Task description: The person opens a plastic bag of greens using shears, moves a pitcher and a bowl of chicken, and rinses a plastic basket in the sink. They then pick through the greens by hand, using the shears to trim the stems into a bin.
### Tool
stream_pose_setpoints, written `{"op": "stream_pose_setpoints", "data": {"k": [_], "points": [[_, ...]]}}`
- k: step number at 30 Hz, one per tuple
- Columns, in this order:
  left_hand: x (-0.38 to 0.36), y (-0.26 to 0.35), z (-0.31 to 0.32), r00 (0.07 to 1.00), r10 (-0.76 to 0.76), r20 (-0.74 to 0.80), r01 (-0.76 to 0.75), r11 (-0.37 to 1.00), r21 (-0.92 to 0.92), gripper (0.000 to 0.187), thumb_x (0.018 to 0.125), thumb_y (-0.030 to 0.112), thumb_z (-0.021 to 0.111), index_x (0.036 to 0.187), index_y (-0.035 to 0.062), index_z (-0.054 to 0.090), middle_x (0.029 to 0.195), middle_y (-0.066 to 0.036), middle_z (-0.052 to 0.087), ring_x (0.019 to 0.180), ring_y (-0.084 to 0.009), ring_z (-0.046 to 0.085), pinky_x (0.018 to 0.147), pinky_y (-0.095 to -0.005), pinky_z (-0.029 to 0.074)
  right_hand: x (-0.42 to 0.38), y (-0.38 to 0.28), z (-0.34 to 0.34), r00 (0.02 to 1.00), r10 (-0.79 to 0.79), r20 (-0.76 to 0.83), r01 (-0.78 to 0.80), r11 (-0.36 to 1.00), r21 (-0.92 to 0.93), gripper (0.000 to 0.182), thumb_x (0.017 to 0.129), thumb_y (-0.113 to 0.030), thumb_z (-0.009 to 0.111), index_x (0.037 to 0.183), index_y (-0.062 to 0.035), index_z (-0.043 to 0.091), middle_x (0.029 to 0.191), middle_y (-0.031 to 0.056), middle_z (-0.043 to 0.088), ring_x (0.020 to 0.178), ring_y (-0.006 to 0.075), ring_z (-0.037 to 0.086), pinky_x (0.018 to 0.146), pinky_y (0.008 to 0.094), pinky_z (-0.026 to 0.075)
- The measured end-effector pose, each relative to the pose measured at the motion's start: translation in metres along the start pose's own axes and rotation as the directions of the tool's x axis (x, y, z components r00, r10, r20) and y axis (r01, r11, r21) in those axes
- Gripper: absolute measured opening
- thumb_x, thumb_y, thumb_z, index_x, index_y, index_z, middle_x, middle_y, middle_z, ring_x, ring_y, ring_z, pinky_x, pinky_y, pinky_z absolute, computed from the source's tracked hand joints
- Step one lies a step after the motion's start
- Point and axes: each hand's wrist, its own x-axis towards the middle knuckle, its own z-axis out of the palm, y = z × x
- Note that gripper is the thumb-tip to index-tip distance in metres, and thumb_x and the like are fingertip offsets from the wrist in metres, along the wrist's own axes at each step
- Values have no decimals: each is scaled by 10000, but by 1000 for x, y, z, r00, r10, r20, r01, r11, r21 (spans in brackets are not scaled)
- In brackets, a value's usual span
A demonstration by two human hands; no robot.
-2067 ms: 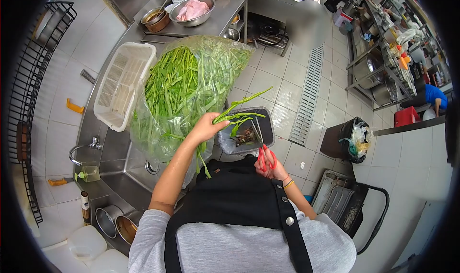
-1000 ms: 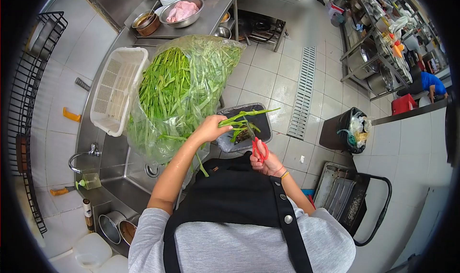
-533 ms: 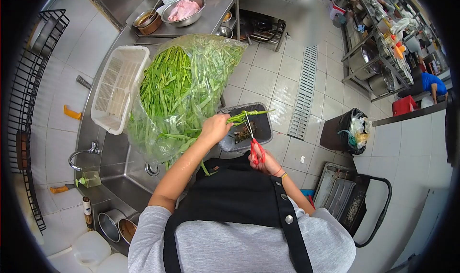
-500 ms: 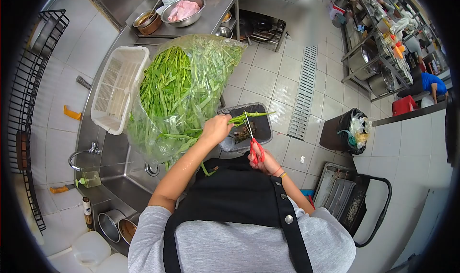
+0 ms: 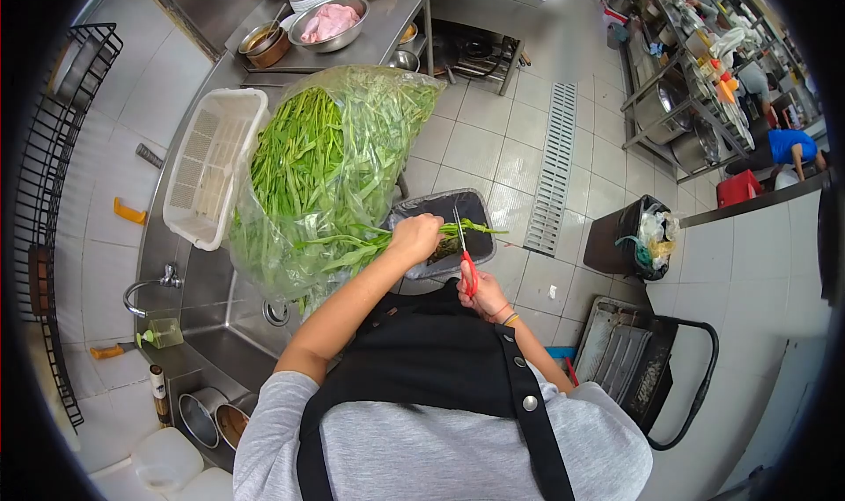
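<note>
My left hand is closed round a small bunch of leafy green vegetable stems, whose cut-end side sticks out to the right. In my right hand are red-handled scissors, their blades lying across the stems just right of my left fist. Beneath both hands stands a dark-lined bin with some plant scraps at its bottom. To the left, a large clear plastic bag full of long green stems and leaves rests over the sink edge.
A white plastic basket sits beside the bag. The steel sink with its tap is at left. Behind are a bowl of raw meat and a pot. A black bin stands right; a co-worker in blue bends farther off.
My left hand has shifted slightly right and down with the stems. The scissor blades look closer together, and the protruding stems sit lower.
</note>
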Motion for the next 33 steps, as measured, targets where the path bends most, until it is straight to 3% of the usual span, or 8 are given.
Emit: {"op": "stream_pose_setpoints", "data": {"k": [9,16,21,22,24,27,31,33], "points": [[10,-7,-12,992,-116,43,117,993,-25,235,738,249,628,837,38,602,802,-158,613,800,-331,593,678,-431,474,13,0,-17,999,1,-37,0,1000,15,431,807,-487,564,652,-105,437,545,-1,442,418,98,430,380,213,302],[-32,-47,-79,953,-225,-205,128,908,-399,281,777,269,634,893,14,608,727,-126,607,658,-258,568,633,-351,439,35,-18,-22,981,-163,104,155,985,80,468,847,-564,411,718,-118,468,622,24,447,540,140,436,490,247,354],[-109,-83,-135,884,-390,-257,-48,472,-881,221,860,258,557,864,37,562,606,17,498,539,-70,441,509,-252,370,40,-37,15,962,-267,62,256,955,149,393,850,-560,409,770,-178,461,632,-9,438,552,130,426,498,245,347],[-131,-91,-146,846,-460,-269,-133,307,-942,200,877,244,534,859,45,536,583,27,472,511,-56,419,479,-237,348,42,-38,21,963,-263,57,253,957,145,398,846,-568,409,767,-182,459,631,-15,438,551,129,426,498,247,348],[-174,-123,-154,676,-604,-423,-246,356,-902,183,892,239,512,832,68,482,580,31,439,474,-37,370,441,-210,305,55,-38,17,960,-212,181,201,977,75,459,832,-610,382,733,-169,466,630,-13,447,545,130,432,494,248,350],[-240,-177,-162,240,-828,-506,-498,342,-797,207,895,261,509,814,78,455,644,10,465,478,-62,359,457,-222,313,72,-33,23,964,-150,221,141,988,57,467,832,-603,385,731,-155,469,630,-8,454,543,129,439,492,242,355],[-333,-276,-129,98,-868,-487,-479,388,-788,219,870,278,552,867,65,501,713,2,510,521,-88,426,501,-237,366,68,-28,51,971,-121,207,125,992,-6,436,836,-572,426,763,-144,463,624,5,459,513,139,448,467,243,361],[-357,-312,-120,-172,-691,-702,106,696,-710,320,793,266,644,960,11,548,774,-55,602,604,-168,546,583,-298,448,69,-22,62,981,-111,159,122,991,-63,473,820,-599,429,726,-137,465,615,12,471,501,146,458,452,244,358]]}}
